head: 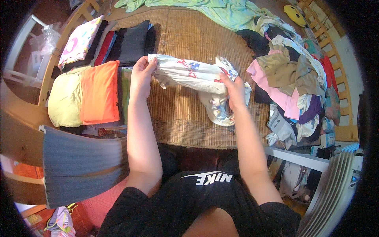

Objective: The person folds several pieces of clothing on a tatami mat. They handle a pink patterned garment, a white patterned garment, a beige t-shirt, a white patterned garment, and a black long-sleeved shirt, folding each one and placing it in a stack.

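A white printed garment [189,71] with red and blue figures is stretched between my two hands. My left hand [143,72] pinches its left end between thumb and fingers. Farther right, my right hand [236,89] grips the other end, where the cloth is bunched. A loose part of the garment hangs down beside the right hand towards the bamboo mat [180,112]. Which part of the garment each hand holds, I cannot tell.
Folded clothes stand in stacks at left, among them an orange one [100,93] and a yellow one [65,99]. A loose clothes heap [291,74] lies at right. Behind is a green blanket [219,13]. Wooden bed rails [340,77] border the right side.
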Tool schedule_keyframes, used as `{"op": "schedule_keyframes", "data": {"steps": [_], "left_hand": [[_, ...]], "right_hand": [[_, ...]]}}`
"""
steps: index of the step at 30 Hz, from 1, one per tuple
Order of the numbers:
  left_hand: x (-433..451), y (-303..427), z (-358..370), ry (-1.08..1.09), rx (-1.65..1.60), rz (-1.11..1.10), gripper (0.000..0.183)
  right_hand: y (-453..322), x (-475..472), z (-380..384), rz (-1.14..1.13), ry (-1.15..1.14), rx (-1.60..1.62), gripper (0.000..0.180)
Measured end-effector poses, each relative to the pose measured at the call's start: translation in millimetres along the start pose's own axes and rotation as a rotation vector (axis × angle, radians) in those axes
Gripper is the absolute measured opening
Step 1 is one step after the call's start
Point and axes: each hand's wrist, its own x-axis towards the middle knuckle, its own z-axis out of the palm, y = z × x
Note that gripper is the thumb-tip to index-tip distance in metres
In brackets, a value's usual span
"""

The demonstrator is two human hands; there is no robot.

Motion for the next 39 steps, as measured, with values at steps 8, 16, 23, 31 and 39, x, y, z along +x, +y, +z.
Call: {"op": "schedule_keyframes", "data": {"steps": [8,16,23,31,39], "left_hand": [[-15.7,13.4,4.6,0.034,0.085,-0.086,0.015],[-26.3,14.8,22.4,-0.474,-0.027,-0.204,0.037],[-18.7,2.9,20.6,-0.266,0.621,-0.056,0.023],[-19.4,-3.4,17.3,-0.120,0.972,0.138,0.022],[-26.2,8.1,16.7,-0.341,0.795,-0.026,0.026]], "right_hand": [[-22.5,2.7,-32.4,-0.023,0.003,0.044,0.028],[-34.1,11.2,-62.8,-0.168,-0.005,0.184,0.025],[-52.6,3.5,-80.4,-0.029,-0.207,-0.002,0.021],[-42.8,7.7,-83.2,-0.296,-0.098,-0.659,0.020],[-38.8,16.6,-92.0,-0.330,0.120,-0.764,0.014]]}}
